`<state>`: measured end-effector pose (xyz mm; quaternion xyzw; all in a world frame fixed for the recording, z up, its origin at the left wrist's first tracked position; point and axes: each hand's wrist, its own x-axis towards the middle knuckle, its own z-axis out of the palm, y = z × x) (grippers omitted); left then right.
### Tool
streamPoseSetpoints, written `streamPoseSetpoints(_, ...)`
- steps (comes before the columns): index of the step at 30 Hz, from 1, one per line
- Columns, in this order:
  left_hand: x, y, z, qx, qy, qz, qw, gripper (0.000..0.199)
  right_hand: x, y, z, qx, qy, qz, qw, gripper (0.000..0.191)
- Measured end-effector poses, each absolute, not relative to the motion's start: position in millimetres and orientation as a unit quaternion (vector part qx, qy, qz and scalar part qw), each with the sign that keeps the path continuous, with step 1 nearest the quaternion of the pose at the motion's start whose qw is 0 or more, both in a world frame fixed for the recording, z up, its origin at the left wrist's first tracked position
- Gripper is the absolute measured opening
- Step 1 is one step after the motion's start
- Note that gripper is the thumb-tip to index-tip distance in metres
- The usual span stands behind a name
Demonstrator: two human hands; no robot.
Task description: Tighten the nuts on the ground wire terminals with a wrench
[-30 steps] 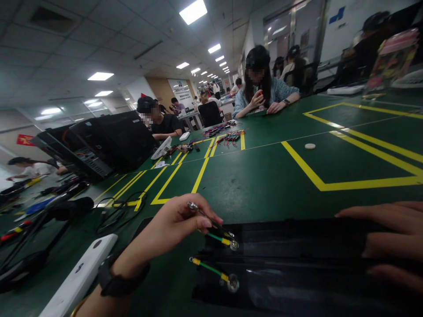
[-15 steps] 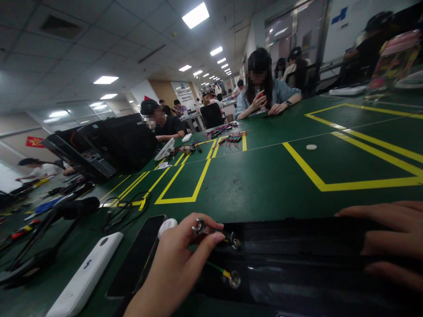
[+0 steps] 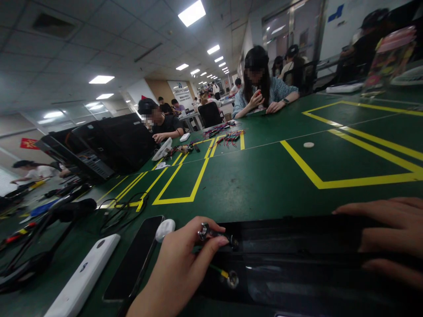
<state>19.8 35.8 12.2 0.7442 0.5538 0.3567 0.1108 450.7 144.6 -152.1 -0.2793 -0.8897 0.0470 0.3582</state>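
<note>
My left hand [image 3: 183,264] pinches a small metal open-end wrench [image 3: 204,230] between thumb and fingers. The wrench's far end is over a dark fastening on a long black casing [image 3: 284,237], whose near section looks glossy. Just below that fastening, a green wire with a yellow sleeve [image 3: 224,274] runs to a round metal terminal [image 3: 233,279] on the casing. On the right, my right hand [image 3: 393,229] lies across the casing with its fingers spread. The wrench's middle is partly hidden by my fingers.
Left of my hand are a white earbud case [image 3: 165,230], a black phone [image 3: 135,259], a white device [image 3: 84,277] and a looped black cable [image 3: 125,215]. A computer case [image 3: 122,141] stands beyond. Across the green table, a person [image 3: 264,94] sits behind wire bundles [image 3: 231,138].
The wrench's near end has shifted slightly in my left hand, its far end still over the fastening. My right hand stays on the casing. The whole view has moved a little.
</note>
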Motion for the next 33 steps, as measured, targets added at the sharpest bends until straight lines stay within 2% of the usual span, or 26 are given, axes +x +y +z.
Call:
streamPoseSetpoints(15, 24, 40, 13, 0.762, 0.542, 0.343, 0.086, 0.013, 446, 141, -155, -0.292, -0.890, 0.044, 0.348, 0.065)
streamPoseSetpoints(22, 28, 36, -3, 0.749, 0.548, 0.372, 0.009, 0.015, 444, 140, -154, -0.298, -0.890, 0.040, 0.342, 0.065)
streamPoseSetpoints(33, 28, 40, 3, 0.748, 0.553, 0.364, 0.037, 0.015, 445, 135, -147, -0.308, -0.891, 0.027, 0.332, 0.064)
